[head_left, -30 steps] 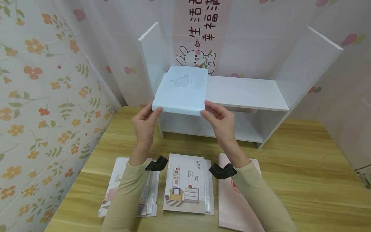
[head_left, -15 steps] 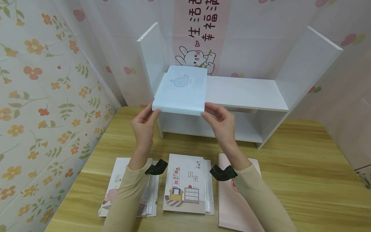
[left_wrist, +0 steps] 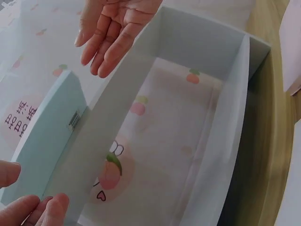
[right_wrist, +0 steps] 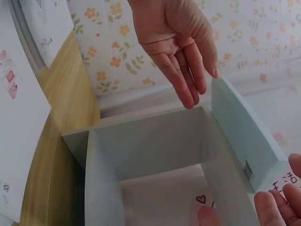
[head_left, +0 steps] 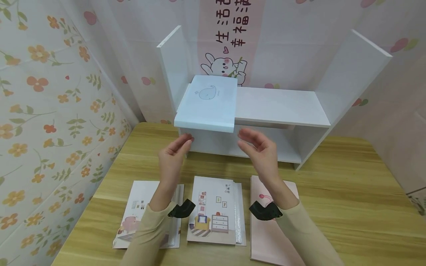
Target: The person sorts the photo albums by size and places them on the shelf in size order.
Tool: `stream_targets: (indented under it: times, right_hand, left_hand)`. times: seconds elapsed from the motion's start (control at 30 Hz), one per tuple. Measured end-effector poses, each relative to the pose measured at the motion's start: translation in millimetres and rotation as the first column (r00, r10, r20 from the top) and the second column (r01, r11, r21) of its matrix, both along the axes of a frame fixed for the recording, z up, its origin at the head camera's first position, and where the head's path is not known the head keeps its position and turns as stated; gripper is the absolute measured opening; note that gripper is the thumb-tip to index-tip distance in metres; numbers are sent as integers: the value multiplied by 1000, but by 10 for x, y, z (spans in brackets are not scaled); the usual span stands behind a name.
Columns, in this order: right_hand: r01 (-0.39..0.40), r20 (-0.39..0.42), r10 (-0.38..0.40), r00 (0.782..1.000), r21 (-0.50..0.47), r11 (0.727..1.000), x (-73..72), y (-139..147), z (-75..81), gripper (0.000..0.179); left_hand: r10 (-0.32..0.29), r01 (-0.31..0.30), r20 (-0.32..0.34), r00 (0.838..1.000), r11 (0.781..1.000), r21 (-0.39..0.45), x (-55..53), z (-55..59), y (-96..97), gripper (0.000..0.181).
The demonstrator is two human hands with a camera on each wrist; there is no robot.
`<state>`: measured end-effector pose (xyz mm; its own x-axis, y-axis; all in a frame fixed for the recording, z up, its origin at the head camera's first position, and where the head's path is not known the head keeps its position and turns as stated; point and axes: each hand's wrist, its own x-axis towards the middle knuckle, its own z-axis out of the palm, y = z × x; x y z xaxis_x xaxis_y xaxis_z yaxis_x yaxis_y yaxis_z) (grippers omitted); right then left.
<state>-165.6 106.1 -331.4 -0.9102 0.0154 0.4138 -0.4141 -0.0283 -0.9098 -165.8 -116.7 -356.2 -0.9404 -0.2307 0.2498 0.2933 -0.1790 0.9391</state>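
Note:
A light blue book (head_left: 208, 101) with a whale drawing lies flat on the upper shelf of the white bookshelf (head_left: 283, 107), at its left end. Its near edge juts slightly past the shelf front. My left hand (head_left: 174, 155) hovers just below and in front of the book's left corner, fingers relaxed and holding nothing. Below the right corner is my right hand (head_left: 263, 153), also bare, with thumb and fingers apart. The right wrist view shows the blue book (right_wrist: 244, 136) standing off from the fingertips, a barcode label on its underside.
On the wooden table (head_left: 359, 192) before the shelf lie a white illustrated book (head_left: 133, 218) at left, another white book (head_left: 213, 207) with furniture drawings in the middle, and a pink book (head_left: 273, 240) at right. Patterned curtains (head_left: 50, 92) hang behind and to the left.
Both hands have let go of the blue book and drawn back toward the person, the right one also shifting rightward. The book stays on the shelf.

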Motion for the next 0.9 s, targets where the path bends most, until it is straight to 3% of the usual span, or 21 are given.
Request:
stream_targets:
  times: [0.53, 0.73, 0.9]
  right_hand:
    - [-33, 116, 29, 993, 32, 999, 323, 228, -272, 38]
    - [-44, 161, 35, 986, 49, 998, 462, 333, -373, 38]
    - [-21, 187, 2, 982, 100, 995, 556, 409, -453, 39]
  left_hand:
    - [-143, 144, 44, 989, 990, -6, 300, -243, 355, 27]
    - [-192, 192, 117, 974, 981, 14, 410, -346, 472, 30]
    - [-221, 229, 163, 961, 973, -31, 495, -402, 566, 33]
